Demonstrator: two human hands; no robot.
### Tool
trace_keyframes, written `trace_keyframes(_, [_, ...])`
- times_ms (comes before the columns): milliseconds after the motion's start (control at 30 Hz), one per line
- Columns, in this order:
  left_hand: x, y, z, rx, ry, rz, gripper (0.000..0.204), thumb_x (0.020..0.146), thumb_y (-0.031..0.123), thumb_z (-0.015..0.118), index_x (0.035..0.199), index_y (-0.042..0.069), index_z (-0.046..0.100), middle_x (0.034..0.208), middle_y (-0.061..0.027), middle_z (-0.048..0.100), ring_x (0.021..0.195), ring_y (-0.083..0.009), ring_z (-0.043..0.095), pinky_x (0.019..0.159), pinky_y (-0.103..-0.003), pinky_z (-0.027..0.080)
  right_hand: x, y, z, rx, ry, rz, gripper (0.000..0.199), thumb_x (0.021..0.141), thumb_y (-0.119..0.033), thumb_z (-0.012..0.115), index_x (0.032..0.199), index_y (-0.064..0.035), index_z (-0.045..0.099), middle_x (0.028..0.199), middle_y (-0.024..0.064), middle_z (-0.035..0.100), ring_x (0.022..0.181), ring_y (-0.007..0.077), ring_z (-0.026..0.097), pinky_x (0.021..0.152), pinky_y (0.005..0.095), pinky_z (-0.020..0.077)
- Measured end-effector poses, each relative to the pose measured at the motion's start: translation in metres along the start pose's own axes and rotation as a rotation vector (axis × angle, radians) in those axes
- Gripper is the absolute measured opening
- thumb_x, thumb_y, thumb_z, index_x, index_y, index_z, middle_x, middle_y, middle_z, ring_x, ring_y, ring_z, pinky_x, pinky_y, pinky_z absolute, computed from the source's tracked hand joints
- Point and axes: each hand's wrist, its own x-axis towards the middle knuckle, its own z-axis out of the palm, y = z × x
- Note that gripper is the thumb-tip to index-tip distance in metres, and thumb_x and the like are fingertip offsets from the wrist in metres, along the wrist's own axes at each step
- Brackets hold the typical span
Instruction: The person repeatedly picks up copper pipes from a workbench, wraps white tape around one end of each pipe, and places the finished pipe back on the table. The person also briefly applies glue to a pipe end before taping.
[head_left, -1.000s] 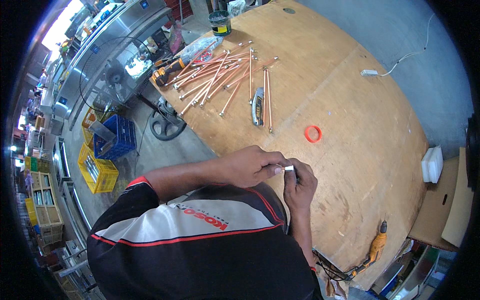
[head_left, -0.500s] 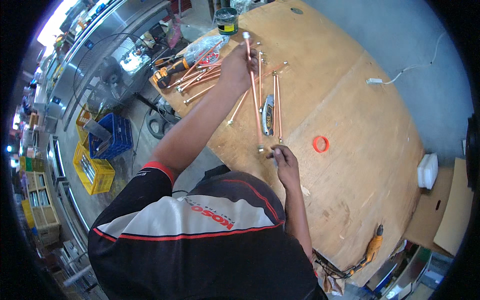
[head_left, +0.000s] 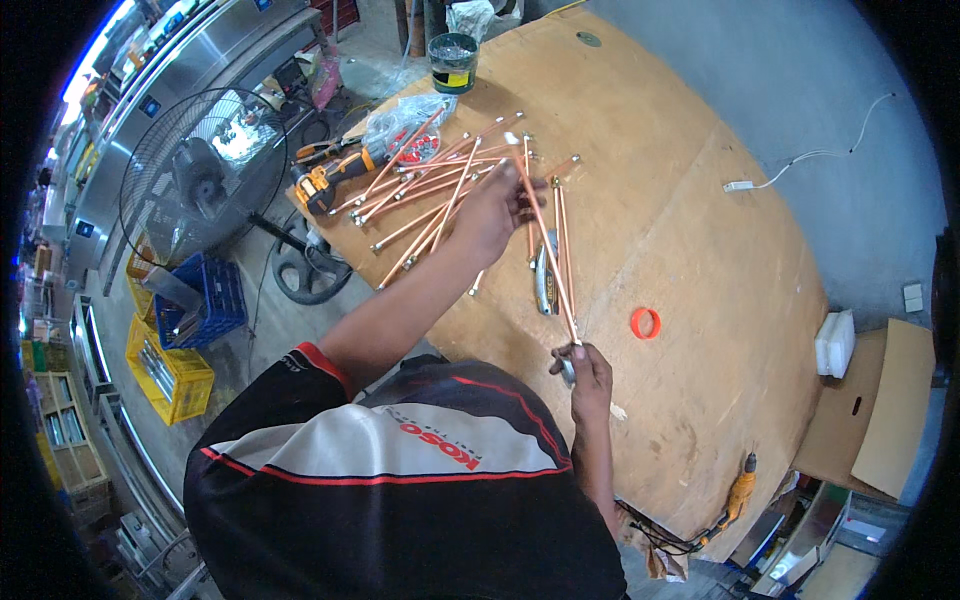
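A thin copper tube (head_left: 541, 225) slants over the wooden table, held at both ends. My left hand (head_left: 492, 212) is closed around its far part, the fingers partly behind it. At the near end my right hand (head_left: 591, 378) grips the tube between thumb and fingers. A small silvery piece (head_left: 568, 371) shows in that hand; its kind is hard to make out. Beneath and beside the held tube lie a utility knife (head_left: 546, 282) and two more tubes (head_left: 566, 230). Left of my left hand spreads a loose pile of copper tubes with metal end fittings (head_left: 410, 190).
An orange power tool (head_left: 318, 188), a plastic bag (head_left: 405, 118) and a dark tub (head_left: 453, 65) stand along the far left. An orange ring (head_left: 645, 323) lies right of my hands; a corded drill (head_left: 741, 492) is at the near right. A fan (head_left: 205, 180) stands beside the table.
The held tube has come nearer, and its near end is now in my right hand, which was apart from it. My left hand has moved nearer too. The whole view has shifted slightly.
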Motion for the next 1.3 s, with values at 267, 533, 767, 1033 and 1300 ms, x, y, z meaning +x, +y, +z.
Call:
trace_keyframes(267, [-0.079,0.02,-0.005,1.298,-0.908,1.133,0.021,0.092,0.026,0.062,0.103,0.009,0.067,0.088,-0.0087,0.066,0.081,-0.026,0.065,0.072,-0.041,0.051,-0.024,-0.03,-0.018,-0.27,0.046,0.047,0.037,0.098,-0.035,0.058,0.09,0.0001,0.066,0.075,0.0074,0.066,0.071,0.0138,0.061,0.07,0.0296,0.0467])
trace_keyframes(533, [-0.061,0.008,-0.001,1.745,-1.368,0.471,0.027,0.092,0.037,0.061,0.11,0.017,0.066,0.086,-0.0057,0.068,0.081,-0.0279,0.068,0.068,-0.044,0.054,-0.027,-0.078,-0.014,-0.611,0.092,-0.167,0.027,0.088,-0.024,0.071,0.097,0.0009,0.067,0.08,0.0085,0.068,0.071,0.0154,0.063,0.066,0.0309,0.0499])
trace_keyframes(767, [-0.084,-0.004,0.003,1.498,-1.22,0.435,0.034,0.092,0.035,0.062,0.119,0.015,0.067,0.091,-0.0094,0.07,0.082,-0.03,0.069,0.071,-0.044,0.055,-0.022,-0.092,0.006,-0.556,0.137,-0.258,0.026,0.079,-0.025,0.079,0.092,-0.0031,0.072,0.085,0.0128,0.07,0.084,0.0308,0.064,0.078,0.0392,0.0503])
trace_keyframes(1033, [-0.075,0.0,-0.003,1.382,-1.204,0.306,0.037,0.087,0.029,0.069,0.118,0.009,0.064,0.097,-0.0117,0.065,0.087,-0.0333,0.066,0.075,-0.044,0.053,-0.02,-0.09,0.008,-0.561,0.185,-0.134,0.034,0.078,-0.029,0.082,0.093,-0.0007,0.07,0.085,0.0136,0.069,0.081,0.0265,0.066,0.074,0.0358,0.0505])
trace_keyframes(1300, [-0.078,0.001,-0.011,1.469,-1.183,0.206,0.037,0.087,0.034,0.068,0.107,0.004,0.064,0.096,-0.0151,0.065,0.087,-0.0363,0.065,0.075,-0.044,0.053,-0.02,-0.078,0.011,-0.245,0.227,-0.086,0.025,0.089,-0.022,0.074,0.095,0.0017,0.069,0.085,0.0103,0.066,0.076,0.0168,0.062,0.068,0.0312,0.0494])
